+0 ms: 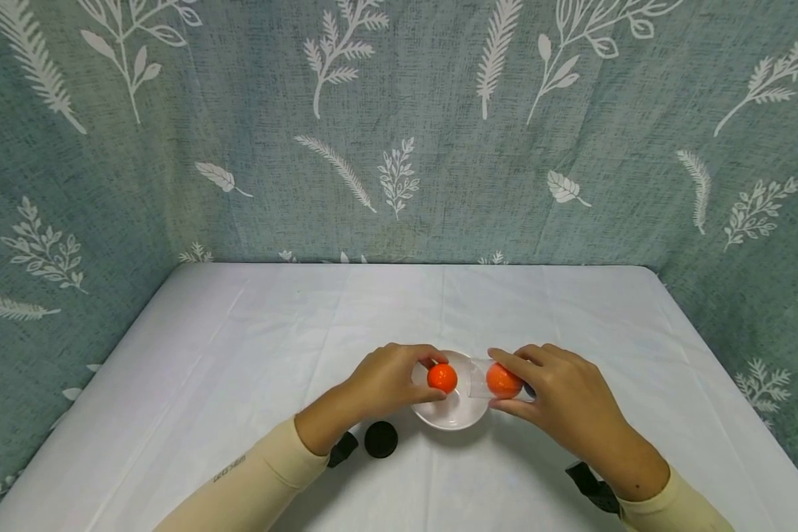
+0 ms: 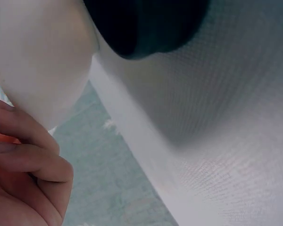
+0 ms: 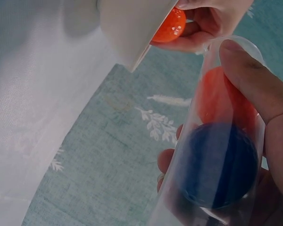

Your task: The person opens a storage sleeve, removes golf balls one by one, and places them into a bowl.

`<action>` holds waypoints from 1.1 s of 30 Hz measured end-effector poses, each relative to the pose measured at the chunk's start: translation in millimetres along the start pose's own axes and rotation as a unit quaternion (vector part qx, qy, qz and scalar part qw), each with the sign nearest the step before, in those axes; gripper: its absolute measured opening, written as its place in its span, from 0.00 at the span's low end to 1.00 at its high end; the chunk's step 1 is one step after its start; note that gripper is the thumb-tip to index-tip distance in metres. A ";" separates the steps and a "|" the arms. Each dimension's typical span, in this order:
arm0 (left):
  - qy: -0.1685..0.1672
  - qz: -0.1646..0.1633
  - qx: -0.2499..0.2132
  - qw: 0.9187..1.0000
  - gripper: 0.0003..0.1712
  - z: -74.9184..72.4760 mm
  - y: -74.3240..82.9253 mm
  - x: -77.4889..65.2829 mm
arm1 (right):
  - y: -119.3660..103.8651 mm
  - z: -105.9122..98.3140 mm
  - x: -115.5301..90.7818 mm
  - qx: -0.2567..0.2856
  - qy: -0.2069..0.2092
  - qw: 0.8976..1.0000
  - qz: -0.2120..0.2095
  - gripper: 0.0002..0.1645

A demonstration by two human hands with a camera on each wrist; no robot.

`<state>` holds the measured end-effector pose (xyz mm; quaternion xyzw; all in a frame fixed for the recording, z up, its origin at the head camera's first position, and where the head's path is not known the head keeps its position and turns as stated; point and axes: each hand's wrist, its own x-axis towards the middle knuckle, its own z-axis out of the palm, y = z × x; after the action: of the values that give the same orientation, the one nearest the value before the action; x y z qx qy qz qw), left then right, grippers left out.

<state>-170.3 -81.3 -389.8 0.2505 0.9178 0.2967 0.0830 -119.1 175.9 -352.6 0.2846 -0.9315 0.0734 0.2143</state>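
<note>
My left hand point(image 1: 389, 380) pinches an orange ball point(image 1: 442, 377) between thumb and fingers, over a white bowl point(image 1: 451, 418). In the left wrist view the bowl's outer side point(image 2: 42, 56) covers most of that ball. My right hand point(image 1: 565, 388) grips a clear plastic tube point(image 1: 478, 379) on its side, its mouth toward the left hand and overlapping the bowl's right rim. Inside the tube, a second orange ball point(image 1: 503, 380) lies nearest the mouth, with a dark blue ball point(image 3: 217, 165) behind it. The right thumb point(image 3: 250, 70) rests along the tube near its rim.
A round black cap point(image 1: 381, 440) lies on the white-covered table point(image 1: 292, 318), left of the bowl and close to the left wrist. Black straps point(image 1: 593, 486) sit at both wrists. A green leaf-patterned curtain point(image 1: 259, 148) hangs behind the table and at its sides.
</note>
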 end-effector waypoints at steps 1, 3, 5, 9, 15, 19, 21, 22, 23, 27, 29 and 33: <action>-0.001 -0.001 0.001 1.000 0.26 0.7 -0.7 0.8 | 0.2 0.3 0.0 0.001 0.001 1.000 -0.001 0.41; -0.003 -0.001 0.005 1.000 0.26 1.8 -1.6 2.2 | 0.5 0.8 0.0 0.002 0.004 1.000 -0.003 0.41; -0.007 0.000 0.011 1.000 0.26 2.9 -2.1 3.8 | 0.8 1.1 -0.2 0.002 0.005 1.000 -0.005 0.41; -0.016 0.006 0.029 0.999 0.25 4.0 -1.2 6.2 | 1.1 0.9 -0.5 0.000 0.004 1.000 -0.006 0.41; -0.030 0.006 0.053 0.998 0.26 4.9 1.5 7.2 | 1.4 0.9 -0.4 0.001 0.003 1.000 -0.004 0.41; -0.035 -0.001 0.066 0.997 0.27 4.9 3.3 7.9 | 1.6 1.0 -0.5 0.003 0.005 1.000 -0.007 0.41; -0.038 -0.005 0.074 0.997 0.27 4.3 4.3 8.1 | 1.7 1.5 -0.2 0.004 0.008 1.000 -0.009 0.41; -0.039 -0.006 0.078 0.996 0.27 4.2 4.5 8.3 | 1.7 1.5 -0.1 0.004 0.010 1.000 -0.010 0.41; -0.040 -0.006 0.080 0.996 0.27 4.0 4.7 8.5 | 1.8 1.5 -0.1 0.005 0.011 1.000 -0.011 0.41; -0.047 -0.009 0.083 0.995 0.27 4.0 4.9 9.5 | 1.9 1.6 0.2 0.006 0.015 1.000 -0.014 0.41; -0.050 -0.010 0.082 0.995 0.27 4.4 5.0 10.2 | 2.0 1.6 0.2 0.007 0.016 1.000 -0.014 0.41; -0.051 -0.009 0.081 0.995 0.27 4.8 6.1 10.5 | 2.2 2.0 -0.2 0.006 0.018 1.000 -0.016 0.40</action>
<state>-175.5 -69.3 -390.1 0.2625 0.9356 0.2077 0.1120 -120.9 177.4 -354.6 0.2995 -0.9224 0.0806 0.2300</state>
